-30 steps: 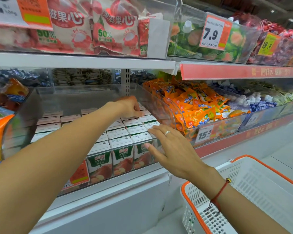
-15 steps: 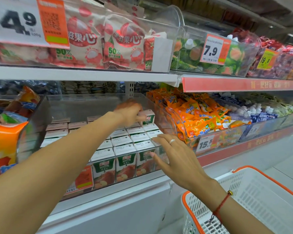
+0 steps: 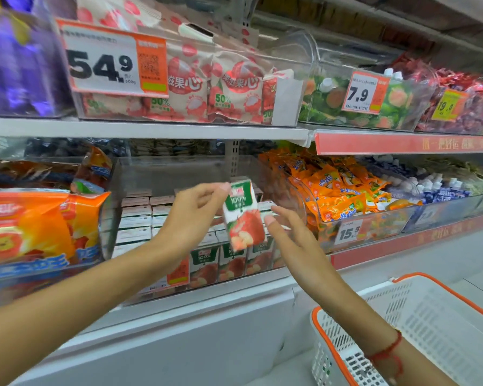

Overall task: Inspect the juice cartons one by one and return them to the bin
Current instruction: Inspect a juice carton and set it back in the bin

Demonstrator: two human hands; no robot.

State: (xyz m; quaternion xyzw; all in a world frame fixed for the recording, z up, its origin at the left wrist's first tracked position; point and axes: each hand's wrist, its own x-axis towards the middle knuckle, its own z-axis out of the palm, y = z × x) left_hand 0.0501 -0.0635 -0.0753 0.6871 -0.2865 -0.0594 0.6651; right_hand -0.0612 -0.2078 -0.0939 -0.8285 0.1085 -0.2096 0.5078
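A small juice carton (image 3: pixel 241 215), green and white on top with red fruit printed below, is held up in front of the clear bin (image 3: pixel 179 174) on the middle shelf (image 3: pixel 151 129). It is pinched at its upper left corner by the fingertips of the left hand (image 3: pixel 191 215), and it is tilted, with its top leaning to the left. The right hand (image 3: pixel 293 235) is seen just right of the carton with fingers spread and relaxed, holding nothing; whether its thumb touches the carton cannot be told. Behind and below the hands, the other cartons (image 3: pixel 226 260) are standing in rows inside the bin. A second bin with orange packets (image 3: pixel 335 190) is placed to the right. A white basket with an orange rim (image 3: pixel 430 324) is seen near, at the lower right.
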